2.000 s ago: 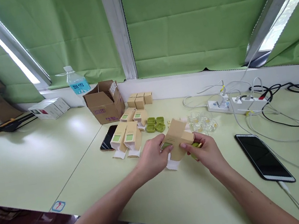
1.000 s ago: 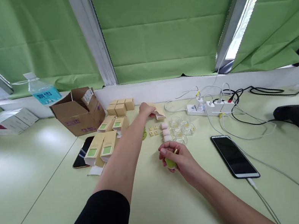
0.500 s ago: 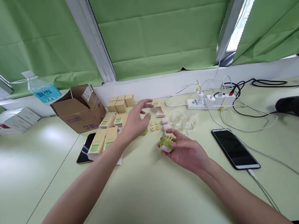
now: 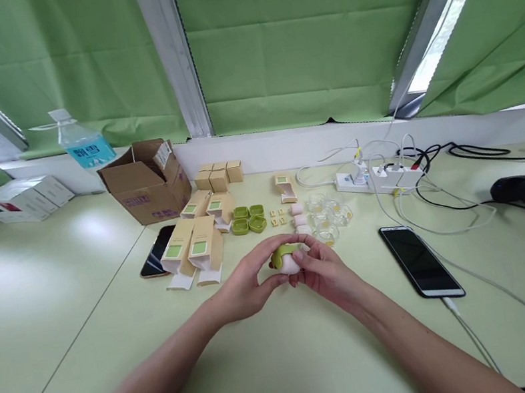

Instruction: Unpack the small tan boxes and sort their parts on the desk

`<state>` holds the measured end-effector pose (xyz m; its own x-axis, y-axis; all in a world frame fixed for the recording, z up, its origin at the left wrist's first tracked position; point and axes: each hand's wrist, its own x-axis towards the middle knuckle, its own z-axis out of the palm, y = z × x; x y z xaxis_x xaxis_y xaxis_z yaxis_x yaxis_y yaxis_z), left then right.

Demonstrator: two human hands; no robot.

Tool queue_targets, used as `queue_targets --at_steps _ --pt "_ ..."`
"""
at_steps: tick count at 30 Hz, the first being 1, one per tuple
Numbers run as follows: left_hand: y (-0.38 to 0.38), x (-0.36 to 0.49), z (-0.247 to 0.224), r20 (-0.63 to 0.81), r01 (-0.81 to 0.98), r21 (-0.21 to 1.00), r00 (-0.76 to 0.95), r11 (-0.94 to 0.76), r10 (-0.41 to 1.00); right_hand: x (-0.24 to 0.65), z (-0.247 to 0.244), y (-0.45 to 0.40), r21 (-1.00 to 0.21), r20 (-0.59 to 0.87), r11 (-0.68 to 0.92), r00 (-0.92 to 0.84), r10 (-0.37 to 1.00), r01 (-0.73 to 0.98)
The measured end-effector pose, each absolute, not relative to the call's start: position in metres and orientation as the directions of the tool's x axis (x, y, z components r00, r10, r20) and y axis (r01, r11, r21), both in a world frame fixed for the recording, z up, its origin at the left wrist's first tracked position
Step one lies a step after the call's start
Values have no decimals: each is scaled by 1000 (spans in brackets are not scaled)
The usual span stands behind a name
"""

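Observation:
A small rounded green-and-white object [image 4: 288,263] is held low over the table between my two hands. My left hand [image 4: 252,281] pinches it from the left, thumb below and fingers over the top. From the right, my right hand [image 4: 323,267] grips it with the thumb on its near side; its other fingers are partly hidden. Beyond the hands stand several open green square pieces [image 4: 248,220], tiny yellow parts [image 4: 278,217], pink-white pieces [image 4: 300,220] in a column and clear round covers [image 4: 327,215].
Open kraft boxes [image 4: 204,244] lie left of the green pieces, partly over a dark phone [image 4: 155,256]. Behind are closed small boxes [image 4: 218,176] and a cardboard carton [image 4: 149,186]. On the right are a charging phone [image 4: 420,260], a power strip [image 4: 376,180] and cables.
My left hand has come back from over the green pieces to the object in my right hand, and both now hold it. The green pieces are uncovered. The view has shifted slightly.

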<state>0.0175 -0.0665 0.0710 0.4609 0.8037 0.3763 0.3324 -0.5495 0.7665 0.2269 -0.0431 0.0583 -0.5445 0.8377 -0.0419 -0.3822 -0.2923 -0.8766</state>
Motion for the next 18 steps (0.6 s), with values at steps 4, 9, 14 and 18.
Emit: queue_targets --at_steps 4,9,14,18 --pt "-67 16 65 354 248 862 329 -442 875 226 58 -47 -947 -34 -193 -513 858 -258" --pt "-65 12 63 203 211 946 200 -244 959 227 59 -53 -931 334 360 -255 907 59" --pt "-64 17 57 144 306 929 219 -208 965 221 57 -58 -892 400 444 -304 865 90" --pt "-67 23 57 155 214 954 242 -208 958 221 56 -55 -889 404 447 -289 868 101"
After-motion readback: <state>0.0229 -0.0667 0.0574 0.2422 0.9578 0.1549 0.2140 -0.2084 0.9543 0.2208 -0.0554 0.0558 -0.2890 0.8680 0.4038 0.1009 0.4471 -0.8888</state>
